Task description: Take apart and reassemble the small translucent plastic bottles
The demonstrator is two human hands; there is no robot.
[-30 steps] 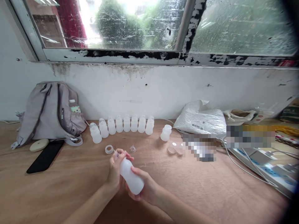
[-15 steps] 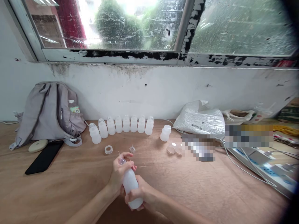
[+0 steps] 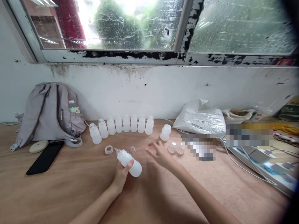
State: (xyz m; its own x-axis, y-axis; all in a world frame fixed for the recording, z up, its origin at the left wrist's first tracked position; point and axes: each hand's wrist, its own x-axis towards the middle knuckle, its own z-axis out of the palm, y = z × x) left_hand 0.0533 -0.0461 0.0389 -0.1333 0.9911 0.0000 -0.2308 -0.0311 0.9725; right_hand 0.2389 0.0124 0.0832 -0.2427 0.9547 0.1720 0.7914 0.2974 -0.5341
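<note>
My left hand [image 3: 121,175] is wrapped round a white translucent baby bottle [image 3: 130,163], which lies tilted with its clear nipple end pointing up and left. My right hand [image 3: 158,154] is off the bottle, over the table, its fingers apart and holding nothing. Just beyond the held bottle's tip lies a white ring collar [image 3: 108,149]. A clear nipple [image 3: 132,149] stands between the two hands. Past my right fingers, an open-topped bottle [image 3: 165,133] stands upright. To the right of that hand lie two clear round discs [image 3: 175,148].
Several capped bottles [image 3: 126,123] stand in a row near the wall. On the left are a grey backpack [image 3: 50,109], a black phone [image 3: 45,158] and a round cream object [image 3: 39,146]. A white plastic bag [image 3: 199,118] and a power strip [image 3: 268,169] with cables occupy the right.
My right hand has let go of the bottle and moved up and right, fingers spreading. My left hand keeps the bottle, now raised and tilted further left, away from my body.
</note>
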